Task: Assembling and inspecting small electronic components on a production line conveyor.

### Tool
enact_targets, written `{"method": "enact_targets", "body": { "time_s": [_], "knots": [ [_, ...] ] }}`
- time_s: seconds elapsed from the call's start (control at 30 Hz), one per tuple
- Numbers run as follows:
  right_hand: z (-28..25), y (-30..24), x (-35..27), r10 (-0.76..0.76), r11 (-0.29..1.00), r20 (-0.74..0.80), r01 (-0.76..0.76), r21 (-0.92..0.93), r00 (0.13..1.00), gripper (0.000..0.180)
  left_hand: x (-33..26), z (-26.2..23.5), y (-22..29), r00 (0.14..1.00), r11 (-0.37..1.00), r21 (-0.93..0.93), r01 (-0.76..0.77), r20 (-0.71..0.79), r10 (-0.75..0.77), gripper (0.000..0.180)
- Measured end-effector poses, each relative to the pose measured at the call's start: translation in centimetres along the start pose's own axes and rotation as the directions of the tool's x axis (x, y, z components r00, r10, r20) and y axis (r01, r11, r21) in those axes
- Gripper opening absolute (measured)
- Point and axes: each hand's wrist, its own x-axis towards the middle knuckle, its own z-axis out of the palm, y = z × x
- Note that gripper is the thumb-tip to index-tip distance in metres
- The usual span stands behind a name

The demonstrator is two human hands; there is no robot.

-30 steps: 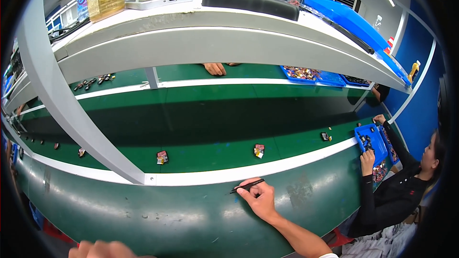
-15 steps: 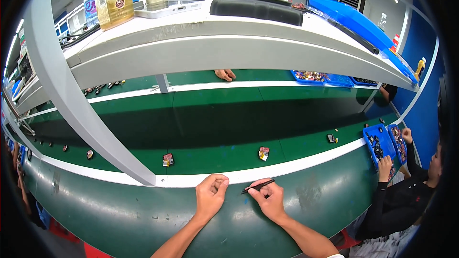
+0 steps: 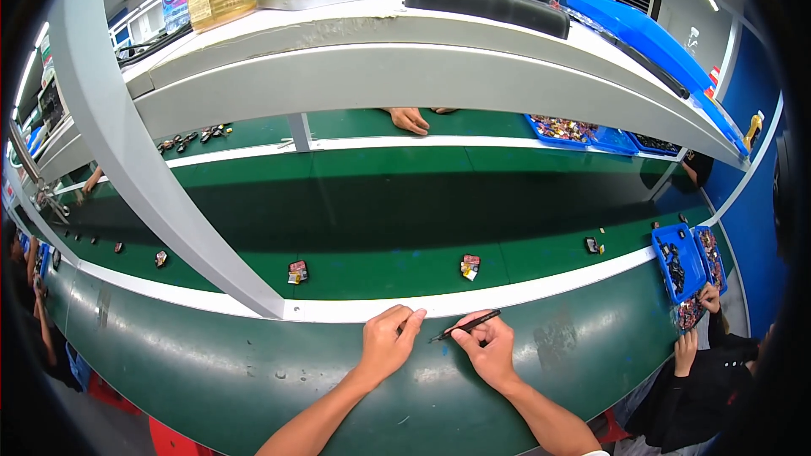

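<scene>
My right hand (image 3: pixel 490 350) is closed around slim black tweezers (image 3: pixel 477 322), their fine tip pointing left and down toward the bench top. Beside it, my left hand (image 3: pixel 389 344) rests on the green bench (image 3: pixel 253 363) near the white rail (image 3: pixel 405 307), fingers curled in and thumb along the top. Whatever it may hold is hidden. Beyond the rail, on the green conveyor belt, lie a small red-and-black part with a yellow-and-white patch (image 3: pixel 470 267) and a similar part (image 3: pixel 297 272) farther left. Neither hand touches them.
A grey post (image 3: pixel 169 177) slants down on the left, and a shelf beam (image 3: pixel 422 76) crosses above the belt. At right, a co-worker's hand (image 3: pixel 686 352) is near blue bins (image 3: pixel 678 263) of small parts. Another person's hand (image 3: pixel 410 121) is across the belt.
The whole view has shifted slightly, so both hands appear a little farther right. The co-worker's hands at right have moved lower, by the bins. My grip on the tweezers looks unchanged.
</scene>
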Motion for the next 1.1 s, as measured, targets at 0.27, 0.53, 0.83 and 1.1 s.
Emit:
{"method": "enact_targets", "body": {
  "time_s": [0.27,0.53,0.83,1.1],
  "knots": [
    [0.2,-0.9,0.2,-0.053,0.996,-0.112,0.045,-0.075,0.992,0.015,0.1,-0.4,1.5,1.0,0.997,0.071,-0.018,0.021,0.017,0.007],
    [0.3,-0.2,0.2,-0.039,0.997,-0.159,0.048,0.054,0.986,0.015,0.2,-0.3,2.7,0.967,0.98,-0.052,-0.191,0.164,0.197,0.016],
    [-0.3,0.4,-0.2,-0.055,0.997,0.01,0.055,-0.056,0.998,0.012,0.0,0.0,0.6,0.962,0.981,-0.043,-0.19,0.192,0.195,0.01],
    [0.3,0.6,0.0,-0.077,0.996,0.004,0.077,0.042,0.997,0.011,0.1,-0.2,1.4,0.954,0.983,0.019,-0.182,0.246,0.172,0.012]
  ]
}}
